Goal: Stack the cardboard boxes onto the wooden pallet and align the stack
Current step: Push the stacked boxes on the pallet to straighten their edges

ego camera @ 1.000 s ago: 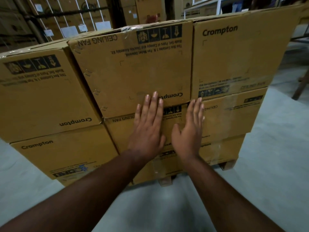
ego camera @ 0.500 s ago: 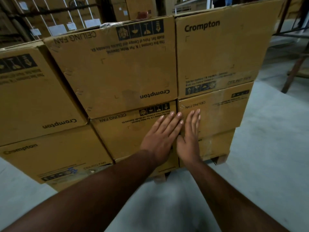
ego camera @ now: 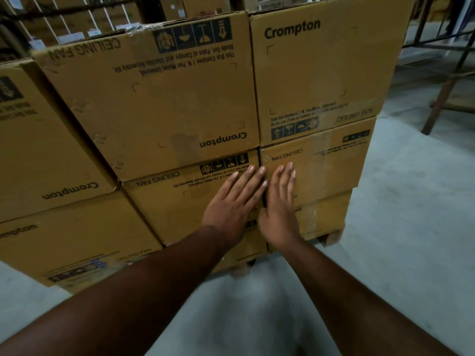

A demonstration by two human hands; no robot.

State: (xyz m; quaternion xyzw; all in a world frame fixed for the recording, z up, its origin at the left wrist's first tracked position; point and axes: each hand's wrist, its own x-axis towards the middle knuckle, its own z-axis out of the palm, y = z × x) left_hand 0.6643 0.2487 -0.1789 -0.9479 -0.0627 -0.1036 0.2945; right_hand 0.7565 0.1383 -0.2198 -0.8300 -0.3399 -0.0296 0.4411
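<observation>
Grey concrete floor (ego camera: 411, 227) spreads around a stack of brown cardboard boxes (ego camera: 159, 98) printed "Crompton" and "CEILING FAN", with more cartons and white-labelled racks in the dim far background and a rusty metal frame (ego camera: 447, 93) at the far right.

From the head view, the stack stands in three visible layers on a wooden pallet (ego camera: 331, 237), of which only small blocks show under the bottom boxes, near the right corner and at the middle. The top layer shows a large box with upside-down print beside a right-hand box (ego camera: 321, 73) with upright print; another column of boxes sits at the left, turned at an angle to the rest.

Both bare forearms reach in from the near edge. The left hand (ego camera: 231, 201) lies flat, fingers straight and slightly spread, pressing on the face of the middle-layer box (ego camera: 167, 201) just left of the vertical seam. The right hand (ego camera: 280, 204) lies flat just beside it, fingers straight and close together, pressing on the neighbouring middle-layer box (ego camera: 326, 170) to the right of the seam. The two hands are nearly touching at the seam.
</observation>
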